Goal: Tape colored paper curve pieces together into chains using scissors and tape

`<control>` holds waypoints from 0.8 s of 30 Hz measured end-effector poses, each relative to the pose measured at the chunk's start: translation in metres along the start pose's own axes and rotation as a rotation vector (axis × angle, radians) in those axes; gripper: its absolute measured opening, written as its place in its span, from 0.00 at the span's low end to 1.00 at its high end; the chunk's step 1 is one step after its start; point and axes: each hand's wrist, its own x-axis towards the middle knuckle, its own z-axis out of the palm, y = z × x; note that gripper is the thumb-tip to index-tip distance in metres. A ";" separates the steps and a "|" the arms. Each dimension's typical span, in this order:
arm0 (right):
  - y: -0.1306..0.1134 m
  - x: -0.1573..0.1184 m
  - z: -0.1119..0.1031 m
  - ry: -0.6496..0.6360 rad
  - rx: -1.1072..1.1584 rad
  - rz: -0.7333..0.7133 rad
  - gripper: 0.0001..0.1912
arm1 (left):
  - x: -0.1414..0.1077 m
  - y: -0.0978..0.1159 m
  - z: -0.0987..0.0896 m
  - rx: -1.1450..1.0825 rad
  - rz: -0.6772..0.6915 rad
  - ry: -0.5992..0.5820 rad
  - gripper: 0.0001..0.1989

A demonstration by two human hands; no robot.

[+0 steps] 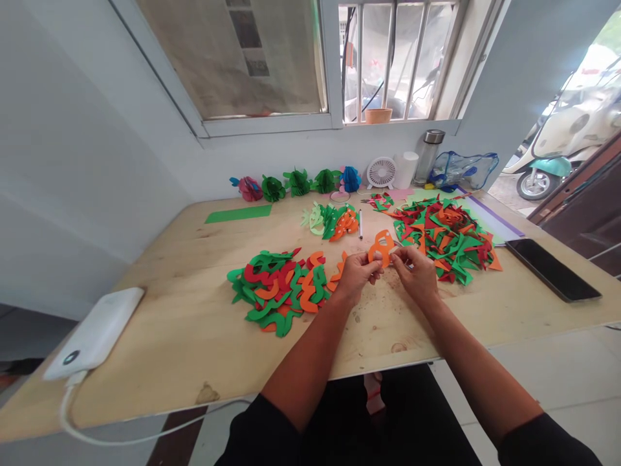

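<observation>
Over the middle of the table, an orange paper cutout (381,244) with a curved, looped outline is pinched in the fingers of my left hand (358,273). My right hand (417,272) is closed at the cutout's right edge, thumb and fingertips together on it. A thin greyish thing shows just behind the right fingers, too small to make out. Left of my left hand lies a pile of curvy green, red and orange paper cutouts (281,288). Beyond my right hand is a heap of paper scraps (449,236) in the same colours.
Folded paper figures (297,182) line the wall beside a small white fan (381,173) and a glass bottle (429,157). A pen (360,224) lies behind my hands. A phone (553,268) is at the right, a white power bank (94,333) with a cable at the left.
</observation>
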 end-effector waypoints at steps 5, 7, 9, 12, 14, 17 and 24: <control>0.004 -0.001 0.001 0.044 -0.107 -0.088 0.10 | -0.001 -0.001 0.001 0.021 0.004 -0.011 0.07; 0.004 -0.001 0.002 0.059 -0.134 -0.124 0.10 | 0.000 -0.002 0.001 0.027 0.014 -0.011 0.07; 0.004 -0.001 0.002 0.075 -0.156 -0.150 0.09 | 0.000 -0.002 0.002 0.032 0.022 -0.004 0.07; 0.004 -0.001 0.002 0.091 -0.183 -0.175 0.09 | -0.002 -0.001 0.003 0.042 0.023 0.005 0.06; 0.004 -0.001 0.003 0.091 -0.198 -0.184 0.09 | -0.003 0.001 0.003 0.043 0.018 0.008 0.07; 0.005 -0.001 0.003 0.083 -0.211 -0.195 0.09 | -0.004 0.004 0.004 0.040 0.003 0.009 0.08; 0.005 -0.002 0.004 0.078 -0.218 -0.221 0.08 | -0.005 0.004 0.005 0.032 0.002 0.007 0.10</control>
